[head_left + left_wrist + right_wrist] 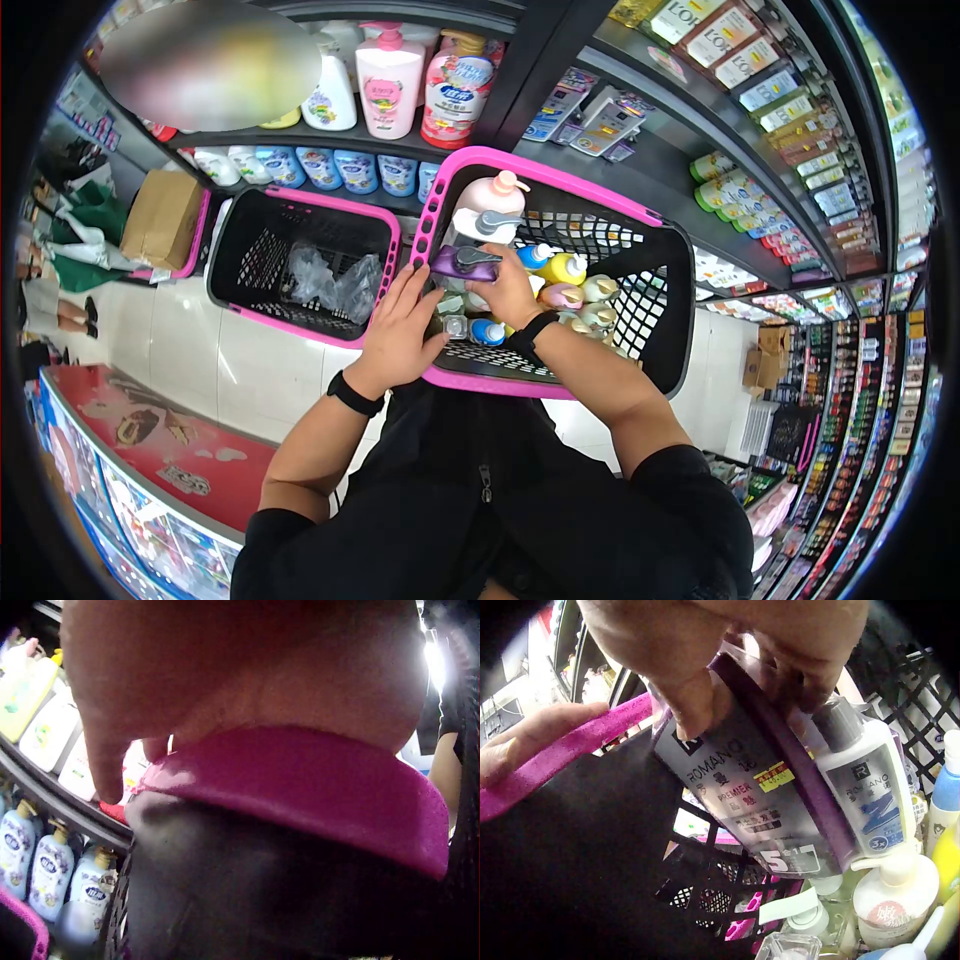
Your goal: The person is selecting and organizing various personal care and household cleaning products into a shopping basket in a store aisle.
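Note:
My right hand [510,290] grips a purple-and-grey Romano shampoo bottle [735,780] near its top, inside the left end of a black basket with a pink rim [570,178]. The bottle stands tilted, with a yellow price sticker on its front. A smaller white Romano bottle [870,791] with a grey cap sits right beside it. My left hand [395,335] rests on the basket's left rim, fingers extended across the pink edge [315,787]. Close below the shampoo is a cream pump bottle [896,896]. Several more pump bottles, including a yellow one [566,268], fill the basket.
To the left stands a second black basket [235,245] holding crumpled clear plastic [345,280]. Behind it, a cardboard box [165,220] rests on another pink-rimmed basket. Shelves with large pump bottles [388,85] rise in front. A red-topped display case [180,440] is at lower left.

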Available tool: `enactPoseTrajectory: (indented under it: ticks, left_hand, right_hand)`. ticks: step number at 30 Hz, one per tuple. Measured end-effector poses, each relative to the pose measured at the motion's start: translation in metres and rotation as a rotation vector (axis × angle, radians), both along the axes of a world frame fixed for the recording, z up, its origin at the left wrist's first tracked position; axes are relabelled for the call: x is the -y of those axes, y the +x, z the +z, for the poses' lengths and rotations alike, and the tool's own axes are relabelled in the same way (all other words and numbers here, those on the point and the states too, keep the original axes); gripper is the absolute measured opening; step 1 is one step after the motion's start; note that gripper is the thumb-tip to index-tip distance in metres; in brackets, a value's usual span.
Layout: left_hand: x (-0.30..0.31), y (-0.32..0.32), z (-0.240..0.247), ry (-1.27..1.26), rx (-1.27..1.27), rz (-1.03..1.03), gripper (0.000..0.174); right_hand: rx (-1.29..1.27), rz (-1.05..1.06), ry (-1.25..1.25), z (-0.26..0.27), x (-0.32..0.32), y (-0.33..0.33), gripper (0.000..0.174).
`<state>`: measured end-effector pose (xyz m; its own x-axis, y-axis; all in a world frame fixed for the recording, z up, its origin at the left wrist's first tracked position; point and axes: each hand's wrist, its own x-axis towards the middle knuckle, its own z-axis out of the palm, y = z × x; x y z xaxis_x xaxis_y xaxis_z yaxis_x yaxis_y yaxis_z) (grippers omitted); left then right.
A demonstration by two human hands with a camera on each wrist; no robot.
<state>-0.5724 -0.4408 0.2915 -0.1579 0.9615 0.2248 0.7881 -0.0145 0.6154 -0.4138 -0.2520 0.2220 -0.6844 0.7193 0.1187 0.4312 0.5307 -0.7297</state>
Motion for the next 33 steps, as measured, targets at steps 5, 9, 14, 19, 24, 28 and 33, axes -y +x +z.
enactPoseTrajectory:
  ticks: [5,9,14,19,24,28,33]
  left_hand:
    - [-0.001,-0.002,-0.005,0.061,0.088,-0.024,0.052]
    - [-0.002,-0.002,-0.004,0.057,0.118,-0.044,0.05]
    - [-0.004,-0.002,-0.011,0.072,0.114,-0.065,0.046]
    - [-0.004,0.001,-0.012,0.059,0.083,-0.056,0.043]
    - [-0.005,0.004,-0.01,0.055,0.049,-0.053,0.044]
    - [-0.004,0.01,-0.008,0.024,-0.011,-0.028,0.045]
    - [-0.003,0.016,-0.007,-0.004,-0.109,0.008,0.045]
  right_hand:
    - [0.027,-0.073,0.008,0.001,0.008,-0.002,0.071]
    - [0.052,-0.104,-0.013,0.003,0.008,0.005,0.071]
    - [0.037,-0.044,0.042,0.016,0.004,0.019,0.071]
    - [0.051,-0.051,0.043,0.067,-0.003,0.057,0.063]
    - [-0.16,-0.379,0.254,0.135,-0.016,0.14,0.04]
    - [-0.156,-0.621,0.352,0.149,-0.002,0.225,0.038]
    - [0.006,-0.66,0.396,0.113,0.026,0.305,0.034]
